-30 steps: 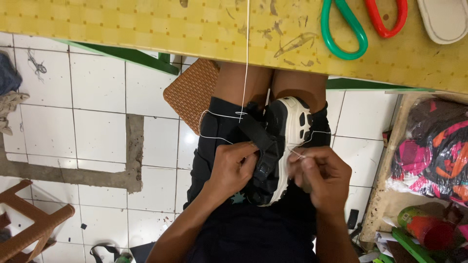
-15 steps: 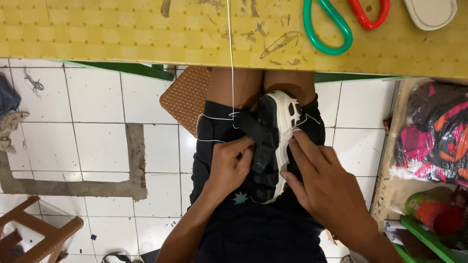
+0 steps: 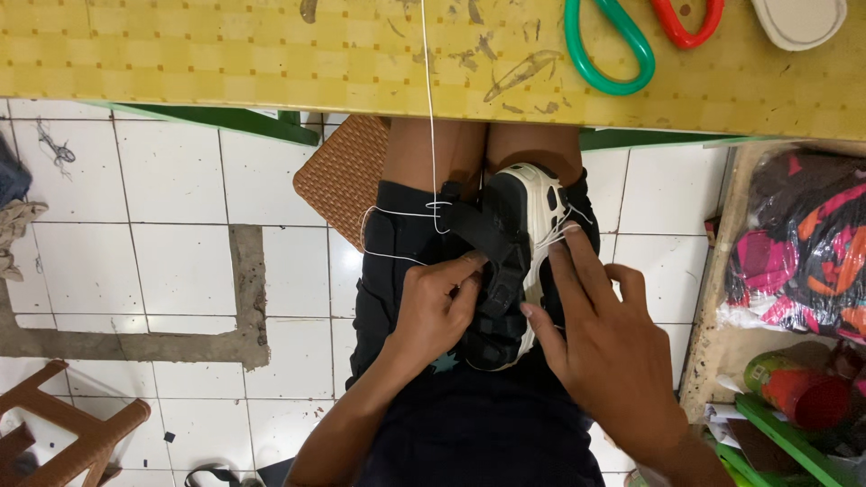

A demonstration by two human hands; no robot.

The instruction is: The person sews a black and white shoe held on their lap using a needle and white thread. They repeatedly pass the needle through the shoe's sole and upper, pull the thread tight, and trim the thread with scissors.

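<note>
A yellow checked table (image 3: 225, 50) ran across the top of the frame, with green-handled scissors (image 3: 606, 54) and red-handled scissors (image 3: 687, 22) at its upper right. A brown woven mat (image 3: 338, 176) lay on the white tiled floor (image 3: 171, 189). A wooden stool (image 3: 68, 424) stood at lower left, and bagged colourful cloth (image 3: 794, 243) at right.

Black-and-white sandal (image 3: 516, 261), white thread (image 3: 428, 108), yellow checked table (image 3: 225, 45).
</note>
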